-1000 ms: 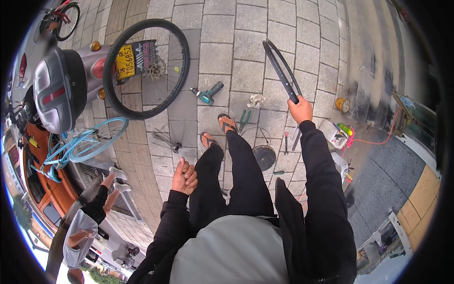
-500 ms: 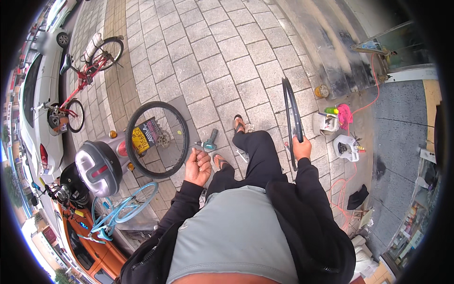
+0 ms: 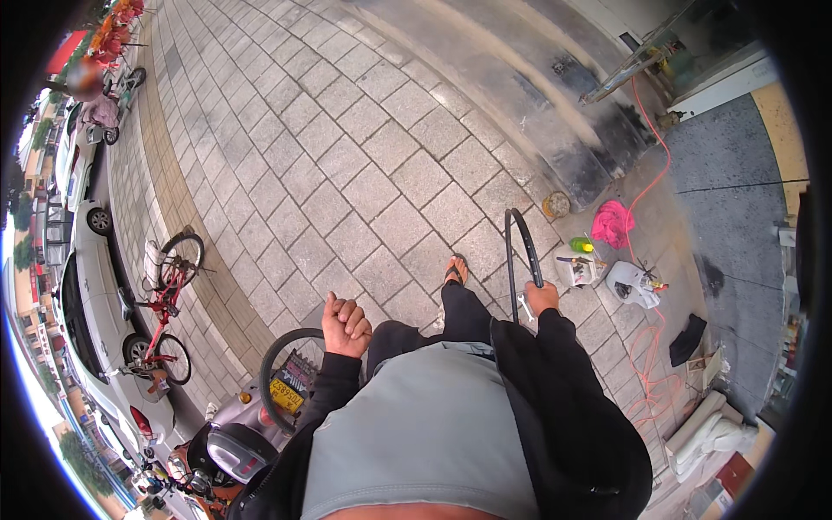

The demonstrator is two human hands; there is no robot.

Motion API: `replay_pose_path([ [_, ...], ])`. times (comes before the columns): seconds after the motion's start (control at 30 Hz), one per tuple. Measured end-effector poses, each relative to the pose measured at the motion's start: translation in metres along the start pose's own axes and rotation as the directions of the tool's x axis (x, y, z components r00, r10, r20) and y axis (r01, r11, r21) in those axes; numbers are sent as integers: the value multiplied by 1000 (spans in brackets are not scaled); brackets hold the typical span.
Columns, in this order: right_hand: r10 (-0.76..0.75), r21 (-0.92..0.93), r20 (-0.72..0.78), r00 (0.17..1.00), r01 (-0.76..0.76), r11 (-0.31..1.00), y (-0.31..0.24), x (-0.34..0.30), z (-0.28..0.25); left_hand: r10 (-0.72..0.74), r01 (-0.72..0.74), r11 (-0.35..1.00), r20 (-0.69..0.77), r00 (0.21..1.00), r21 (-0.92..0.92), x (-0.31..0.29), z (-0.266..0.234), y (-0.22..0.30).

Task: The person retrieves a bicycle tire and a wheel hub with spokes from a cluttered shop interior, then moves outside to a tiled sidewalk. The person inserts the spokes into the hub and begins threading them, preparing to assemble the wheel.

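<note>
My right hand (image 3: 542, 299) is closed around a thin black bicycle tyre (image 3: 528, 249), which hangs as a narrow upright loop ahead of my knee. The lower end of the tyre is partly hidden by my hand and leg. To the left, my left hand (image 3: 347, 327) is raised with its fingers curled in and the thumb on top; nothing shows in it. Behind my left forearm, a bicycle wheel (image 3: 269, 374) stands against the back of a silver scooter (image 3: 241, 452) with a yellow plate. My sleeve hides part of that wheel.
Right of me are a white tub (image 3: 579, 270), a pink cloth (image 3: 613, 223), a white jug-like container (image 3: 631, 284), a tin (image 3: 555, 204) and a coiled orange hose (image 3: 652, 347). A red bicycle (image 3: 165, 303) and parked white cars (image 3: 104, 321) line the left. Stone steps (image 3: 537, 95) rise ahead right.
I have stepped forward and turned somewhat; the wheel and scooter have slid to the lower left. The drill on the paving has left the view. The tyre stays in my right hand.
</note>
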State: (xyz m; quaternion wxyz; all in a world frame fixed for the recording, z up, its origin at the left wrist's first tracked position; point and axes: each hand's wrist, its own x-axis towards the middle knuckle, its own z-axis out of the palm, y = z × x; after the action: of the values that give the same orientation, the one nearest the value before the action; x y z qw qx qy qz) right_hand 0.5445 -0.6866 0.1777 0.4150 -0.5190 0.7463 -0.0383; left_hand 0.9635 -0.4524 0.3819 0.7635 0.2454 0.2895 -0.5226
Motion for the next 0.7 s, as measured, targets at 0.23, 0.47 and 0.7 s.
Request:
replay_pose_path([
  [0.23,183,-5,-39,982,-184,983,-91,51,1,-60,53,995,77,995,88,114,143,40],
  [0.47,247,-4,-198,949,-252,968,-194,81,15,-194,185,980,156,968,73,258,254,106],
  [0.7,300,2,-366,881,-322,947,-356,90,26,-351,307,927,211,912,215,388,411,185],
])
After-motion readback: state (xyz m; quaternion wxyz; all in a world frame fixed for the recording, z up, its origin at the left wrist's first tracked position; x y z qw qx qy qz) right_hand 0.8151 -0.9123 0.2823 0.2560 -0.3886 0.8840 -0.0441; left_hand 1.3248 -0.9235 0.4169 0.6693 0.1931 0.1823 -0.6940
